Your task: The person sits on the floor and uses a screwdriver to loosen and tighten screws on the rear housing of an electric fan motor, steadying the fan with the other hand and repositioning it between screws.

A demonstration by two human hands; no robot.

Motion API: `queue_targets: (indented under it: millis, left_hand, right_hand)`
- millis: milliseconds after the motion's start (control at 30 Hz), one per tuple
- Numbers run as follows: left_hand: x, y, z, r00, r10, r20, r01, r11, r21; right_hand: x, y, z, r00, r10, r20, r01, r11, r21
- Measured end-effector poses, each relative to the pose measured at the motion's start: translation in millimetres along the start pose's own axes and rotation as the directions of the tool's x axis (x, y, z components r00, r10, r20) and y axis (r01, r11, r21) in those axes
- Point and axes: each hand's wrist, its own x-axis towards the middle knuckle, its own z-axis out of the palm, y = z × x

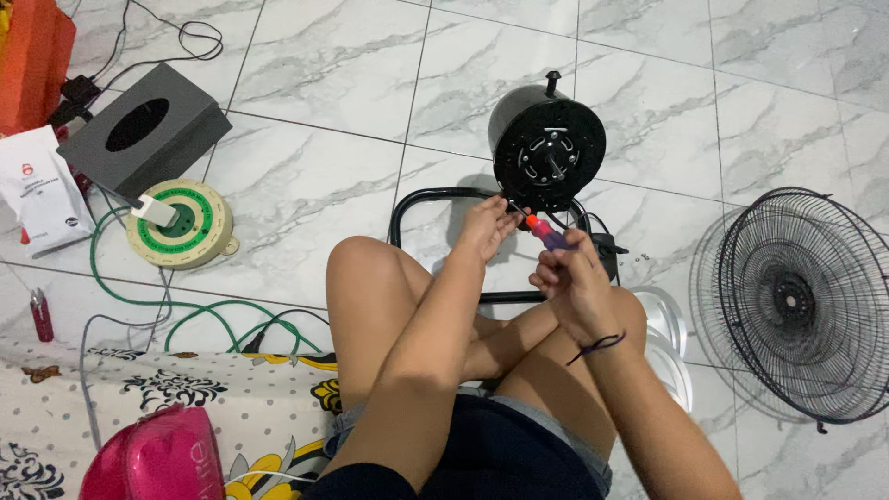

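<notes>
Purple-handled screwdriver [546,235] in right hand [569,282]

Fan motor housing [546,139] glossy black plastic; grille [806,306] wire metal; floor [306,111] polished marble tile.

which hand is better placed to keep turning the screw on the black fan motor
Right. The right hand grips the purple-and-orange screwdriver, tip at the round black fan motor housing; the left hand only steadies near the tip.
</notes>
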Motion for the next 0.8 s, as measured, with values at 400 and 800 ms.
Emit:
queue_targets:
  millis: [400, 800]
  left_hand:
    - [0.0, 2.2, -1.3, 1.000, -0.012, 0.011, 0.012, 1.000, 0.015]
    - [-0.1, 3.3, 0.5, 1.000, -0.013, 0.029, 0.013, 1.000, 0.027]
  right_hand:
    - [-13.2, 25.3, 26.4, 0.961, -0.161, 0.225, 0.076, 0.935, 0.346]
    - [-26.3, -18.5, 18.3, 0.888, -0.335, 0.316, 0.405, 0.244, -0.881]
